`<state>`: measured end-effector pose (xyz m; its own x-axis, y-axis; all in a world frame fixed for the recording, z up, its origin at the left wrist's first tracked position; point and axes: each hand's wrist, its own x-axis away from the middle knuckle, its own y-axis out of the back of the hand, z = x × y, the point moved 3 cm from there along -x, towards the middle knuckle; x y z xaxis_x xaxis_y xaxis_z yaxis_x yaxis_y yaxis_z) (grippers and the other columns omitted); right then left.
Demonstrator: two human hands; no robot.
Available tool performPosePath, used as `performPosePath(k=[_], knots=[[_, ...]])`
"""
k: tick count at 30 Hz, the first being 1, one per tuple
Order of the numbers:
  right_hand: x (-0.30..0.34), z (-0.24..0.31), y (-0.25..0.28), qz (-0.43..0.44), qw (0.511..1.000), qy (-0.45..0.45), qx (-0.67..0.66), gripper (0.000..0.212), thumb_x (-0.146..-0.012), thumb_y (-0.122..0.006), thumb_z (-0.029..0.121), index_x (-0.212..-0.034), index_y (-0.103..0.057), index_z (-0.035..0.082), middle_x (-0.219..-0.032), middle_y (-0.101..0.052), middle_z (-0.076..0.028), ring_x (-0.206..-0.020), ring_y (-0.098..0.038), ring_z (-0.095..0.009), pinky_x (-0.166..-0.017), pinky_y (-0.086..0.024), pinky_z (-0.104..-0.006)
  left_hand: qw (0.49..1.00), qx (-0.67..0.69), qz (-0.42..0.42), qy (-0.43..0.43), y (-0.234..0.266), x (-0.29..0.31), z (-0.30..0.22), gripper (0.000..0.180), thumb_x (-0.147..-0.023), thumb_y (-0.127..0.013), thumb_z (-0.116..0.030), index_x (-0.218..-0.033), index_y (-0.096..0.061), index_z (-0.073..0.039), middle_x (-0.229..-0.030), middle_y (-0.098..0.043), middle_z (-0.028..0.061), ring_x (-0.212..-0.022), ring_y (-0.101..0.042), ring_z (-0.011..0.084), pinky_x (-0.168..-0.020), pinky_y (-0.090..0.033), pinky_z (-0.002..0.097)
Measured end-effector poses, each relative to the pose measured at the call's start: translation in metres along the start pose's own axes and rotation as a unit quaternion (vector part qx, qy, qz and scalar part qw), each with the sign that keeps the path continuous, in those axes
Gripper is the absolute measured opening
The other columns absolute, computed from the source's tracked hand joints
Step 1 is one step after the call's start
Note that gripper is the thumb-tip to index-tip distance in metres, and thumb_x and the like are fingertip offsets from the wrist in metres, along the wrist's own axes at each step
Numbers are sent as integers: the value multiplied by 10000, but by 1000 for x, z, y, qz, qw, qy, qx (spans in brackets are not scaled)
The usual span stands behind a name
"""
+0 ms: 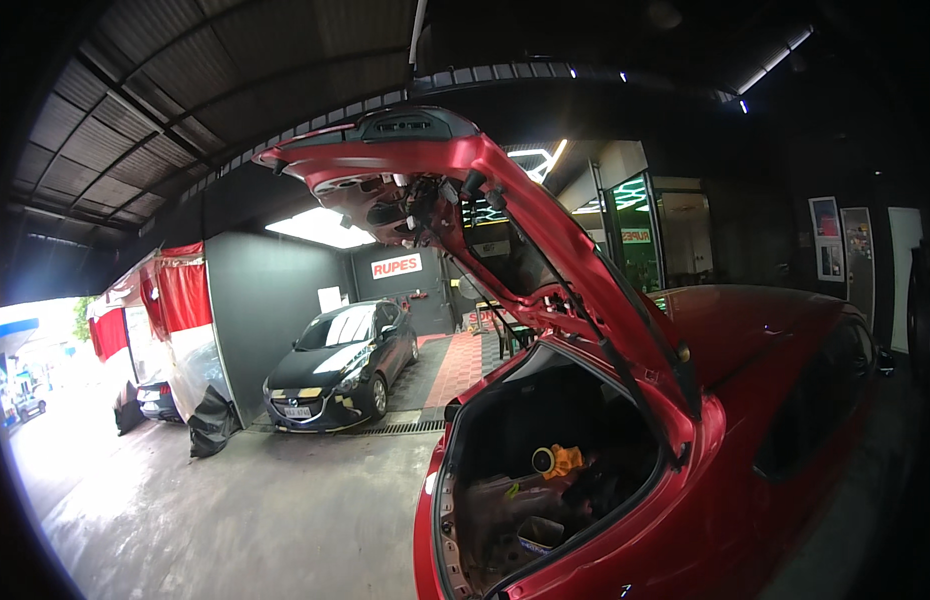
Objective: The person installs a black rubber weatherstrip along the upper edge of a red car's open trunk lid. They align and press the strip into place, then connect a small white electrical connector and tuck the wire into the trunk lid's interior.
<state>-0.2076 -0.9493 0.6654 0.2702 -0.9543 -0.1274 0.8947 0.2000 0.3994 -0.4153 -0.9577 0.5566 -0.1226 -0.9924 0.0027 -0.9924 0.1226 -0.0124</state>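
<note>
Neither of my hands shows in the head view. A red hatchback (730,470) fills the right side, its rear end toward me. Its tailgate (575,225) is raised high, and the inner side is stripped of trim, with bare metal and fittings showing. Inside the open cargo area lies an orange cloth (565,461) with a round yellow-rimmed, dark-centred thing (543,460) against it. Lower down sits a small open container (540,534). A small yellow-green item (512,490) lies between them. Dark shapes beside the cloth are too dim to make out.
A dark hatchback (335,362) with tape strips on its front is parked at the back, by a grey wall (247,300). A floor drain grate (410,428) runs near it. Red and clear curtains (175,300) hang at left. Grey concrete floor (245,510) spreads in front.
</note>
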Motion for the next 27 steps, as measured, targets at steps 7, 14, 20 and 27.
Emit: performPosePath(k=[7,14,20,27], knots=[[-17,-55,-9,-4,1000,4,-6,260,-991,-696,245,-991,-788,1,-968,-771,-205,-889,-739,-342,-800,-581,-467,999,2,-18,-39,-10,-5,0,410,-1120,-628,-395,-1334,-697,-52,-1175,-786,78,-1035,-699,160,-881,-559,335],[14,10,16,7,960,203,191,267,-995,-731,274,-1060,-761,17,-1171,-684,-229,-1105,-667,-350,-914,-573,-471,998,14,-41,49,-24,14,-24,420,-1118,-617,-416,-1375,-702,-95,-1156,-780,43,-931,-675,113,-674,-485,261],[-4,-48,-7,48,993,-2,-105,240,-1018,-695,225,-1098,-750,5,-1214,-669,-212,-1150,-648,-321,-949,-570,-463,997,39,-60,-24,-19,0,27,364,-1123,-623,-371,-1312,-715,-74,-1049,-752,21,-872,-658,110,-685,-494,268],[1,-6,20,63,995,-3,-74,232,-1023,-704,234,-1102,-760,23,-1077,-708,-174,-997,-669,-282,-863,-556,-423,996,31,-80,-33,-34,7,15,334,-1124,-627,-348,-1281,-711,-66,-1036,-747,24,-873,-659,111,-704,-503,273]])
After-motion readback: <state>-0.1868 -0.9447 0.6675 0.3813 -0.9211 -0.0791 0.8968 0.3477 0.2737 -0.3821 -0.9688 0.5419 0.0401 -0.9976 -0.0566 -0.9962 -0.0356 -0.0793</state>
